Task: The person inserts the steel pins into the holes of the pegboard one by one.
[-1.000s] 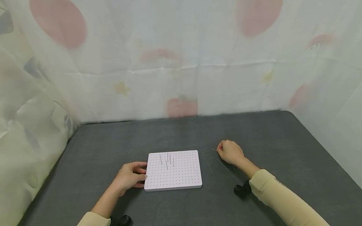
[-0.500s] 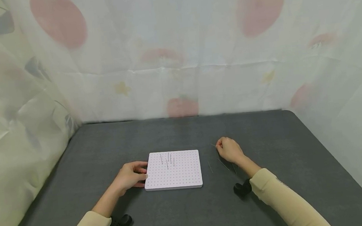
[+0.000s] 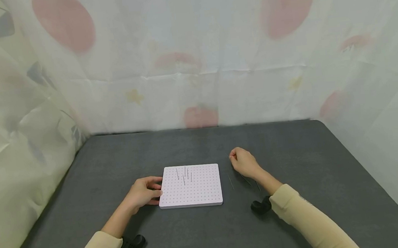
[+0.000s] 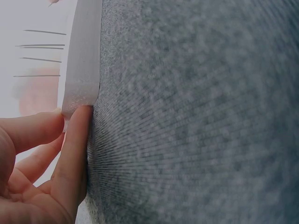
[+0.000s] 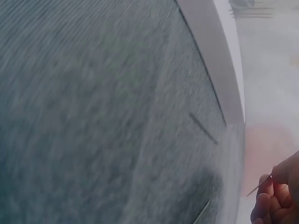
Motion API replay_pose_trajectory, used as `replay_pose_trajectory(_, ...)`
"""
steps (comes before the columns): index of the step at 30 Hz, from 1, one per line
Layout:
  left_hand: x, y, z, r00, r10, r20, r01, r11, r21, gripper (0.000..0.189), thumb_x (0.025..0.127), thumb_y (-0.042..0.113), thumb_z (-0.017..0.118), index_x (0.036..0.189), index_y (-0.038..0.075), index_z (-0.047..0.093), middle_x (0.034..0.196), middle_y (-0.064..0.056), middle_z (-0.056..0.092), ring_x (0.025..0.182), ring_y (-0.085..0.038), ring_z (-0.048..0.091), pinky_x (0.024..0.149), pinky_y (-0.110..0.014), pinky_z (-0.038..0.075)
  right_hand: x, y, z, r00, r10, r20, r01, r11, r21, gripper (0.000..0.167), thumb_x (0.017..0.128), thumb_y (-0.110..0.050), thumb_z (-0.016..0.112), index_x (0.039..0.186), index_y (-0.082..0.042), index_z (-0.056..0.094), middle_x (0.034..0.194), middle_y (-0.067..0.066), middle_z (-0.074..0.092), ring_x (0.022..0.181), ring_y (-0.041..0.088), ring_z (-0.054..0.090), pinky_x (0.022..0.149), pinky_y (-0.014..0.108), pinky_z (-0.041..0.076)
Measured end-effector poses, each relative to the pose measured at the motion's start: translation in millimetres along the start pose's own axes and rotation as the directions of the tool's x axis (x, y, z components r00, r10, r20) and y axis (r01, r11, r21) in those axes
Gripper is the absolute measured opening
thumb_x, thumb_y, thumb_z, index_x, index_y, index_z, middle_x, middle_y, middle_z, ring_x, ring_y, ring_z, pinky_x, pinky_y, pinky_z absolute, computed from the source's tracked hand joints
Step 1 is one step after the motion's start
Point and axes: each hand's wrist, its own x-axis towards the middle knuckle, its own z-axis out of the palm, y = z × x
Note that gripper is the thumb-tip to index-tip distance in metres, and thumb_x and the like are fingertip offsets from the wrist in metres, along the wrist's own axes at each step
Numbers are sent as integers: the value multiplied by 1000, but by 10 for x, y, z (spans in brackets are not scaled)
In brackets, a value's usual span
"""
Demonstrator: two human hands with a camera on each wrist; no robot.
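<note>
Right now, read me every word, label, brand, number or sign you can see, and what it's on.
No readable text in any view.
Right sleeve: a faint mark, too small to read.
Board: rows of tiny holes, no lettering visible.
Curtain: printed shapes, no words I can make out.

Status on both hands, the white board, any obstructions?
Left hand holding white board by its left edge. Right hand pinching thin pin. Five pins upright in board. Three loose pins right of it, nothing seen blocking.
</note>
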Motion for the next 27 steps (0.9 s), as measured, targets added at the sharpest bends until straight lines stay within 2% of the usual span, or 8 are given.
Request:
replay_pose_trajectory(8,7,-12,-11,1000,-3,12,3,1000,-5,50,80,-3,65,128,0,51,103,-17,57,76,-18,62,62,-35,57,20,-137,68,994,-85,-74,91,993,75,5,90,-10,54,92,-6,55,79,4,56,64,13,48,54,27,40)
replay_pose_trajectory(12,7,-13,-12,1000,-4,12,4,1000,-4,50,80,-2,65,128,1,50,103,-17,57,76,-18,62,63,-35,57,34,-206,105,990,-101,-96,112,986,125,4,89,-10,54,91,-7,54,78,3,55,66,13,47,56,26,39)
replay_pose_trajectory(21,-13,2,2,1000,1,12,-1,1000,-2,50,81,-2,65,128,0,51,101,-16,57,76,-18,62,62,-35,57,22,-375,168,995,-100,13,93,963,253,6,90,-12,54,95,-11,51,83,1,54,69,12,46,55,23,40)
replay_pose_trajectory(27,-9,7,11,1000,7,12,-6,1000,-1,50,81,-2,65,128,0,51,101,-16,57,76,-18,62,62,-35,57,31,-484,229,990,-135,30,123,958,260,7,90,-12,54,96,-11,50,81,0,52,68,12,44,55,23,37)
